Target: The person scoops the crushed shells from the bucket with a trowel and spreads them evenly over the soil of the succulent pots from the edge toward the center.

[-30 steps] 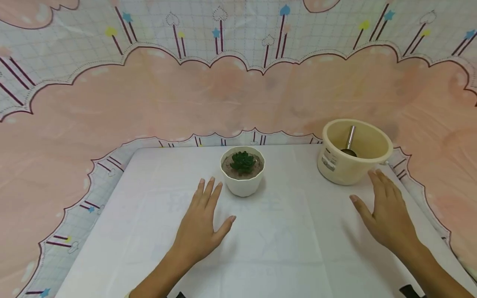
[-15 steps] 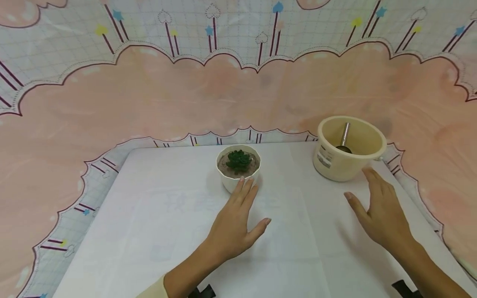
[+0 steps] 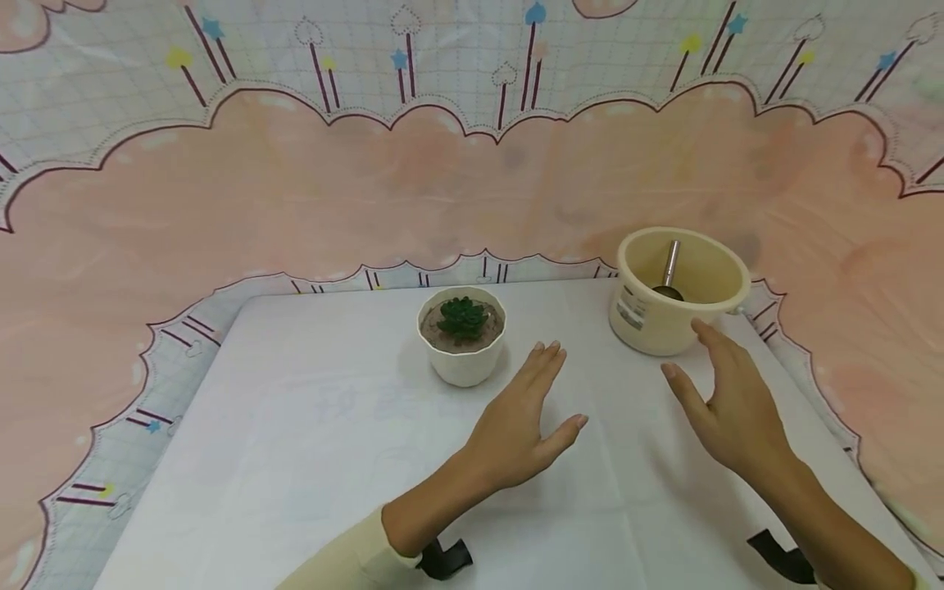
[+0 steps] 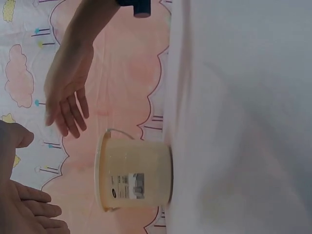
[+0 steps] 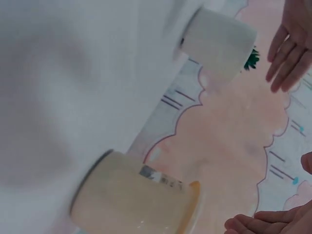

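My left hand (image 3: pixel 509 434) hovers above the white cloth, fingers straight and thumb spread, just right of a white pot (image 3: pixel 465 365) with a green succulent (image 3: pixel 462 318). It holds nothing. My right hand (image 3: pixel 737 414), also holding nothing, is in front of a cream bucket (image 3: pixel 652 328), thumb apart from the extended fingers. In the head view its fingertips overlap the bucket's lower front; the left wrist view shows a gap. Inside the bucket leans a tool with a metal handle (image 3: pixel 672 260) and a dark rounded head, its kind unclear.
A white-covered table (image 3: pixel 332 459) lies under everything. Behind and beside it hangs a peach and white patterned cloth (image 3: pixel 369 188). The bucket has a wire handle (image 4: pixel 122 132) and a printed label (image 4: pixel 129 185). Black straps (image 3: pixel 446 560) show at both wrists.
My left hand has swept rightward, from left of the pot, past its front, to its right side. My right hand stays near the bucket. The head view has turned slightly right.
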### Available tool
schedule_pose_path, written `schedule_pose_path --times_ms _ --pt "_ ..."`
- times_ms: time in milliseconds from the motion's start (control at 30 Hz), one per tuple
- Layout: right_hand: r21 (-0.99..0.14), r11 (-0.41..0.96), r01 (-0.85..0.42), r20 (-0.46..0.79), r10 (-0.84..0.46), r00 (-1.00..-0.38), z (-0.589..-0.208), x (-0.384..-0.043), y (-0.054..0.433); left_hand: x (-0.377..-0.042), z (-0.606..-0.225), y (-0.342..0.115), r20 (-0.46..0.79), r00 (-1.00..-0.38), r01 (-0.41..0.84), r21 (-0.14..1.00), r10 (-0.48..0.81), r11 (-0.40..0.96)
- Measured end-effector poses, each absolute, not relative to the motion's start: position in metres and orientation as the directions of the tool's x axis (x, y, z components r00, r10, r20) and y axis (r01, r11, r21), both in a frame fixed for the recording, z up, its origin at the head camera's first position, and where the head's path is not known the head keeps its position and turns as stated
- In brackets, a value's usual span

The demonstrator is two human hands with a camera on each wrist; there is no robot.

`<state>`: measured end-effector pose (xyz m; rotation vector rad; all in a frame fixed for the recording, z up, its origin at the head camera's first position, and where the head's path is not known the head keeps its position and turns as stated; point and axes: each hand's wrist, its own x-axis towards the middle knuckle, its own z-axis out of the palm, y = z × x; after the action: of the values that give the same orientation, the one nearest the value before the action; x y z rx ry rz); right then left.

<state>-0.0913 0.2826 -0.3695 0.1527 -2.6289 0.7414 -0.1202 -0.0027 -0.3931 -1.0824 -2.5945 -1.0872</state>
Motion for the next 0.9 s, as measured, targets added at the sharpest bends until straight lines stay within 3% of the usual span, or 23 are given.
schedule_pose_path --times_ms 267,900 --pt "-0.534 0.818 -0.215 0.419 0.035 -0.907 -0.355 -0.111 0.282 -0.141 -0.395 0.031 0.408 -0.750 0.648 0.611 0.520 0.456" --pt "-0.641 0.768 -0.010 0.198 0.152 -0.968 -0.325 -0.199 0.316 -0.195 -0.385 0.098 0.432 -0.784 0.599 0.715 0.445 0.360"
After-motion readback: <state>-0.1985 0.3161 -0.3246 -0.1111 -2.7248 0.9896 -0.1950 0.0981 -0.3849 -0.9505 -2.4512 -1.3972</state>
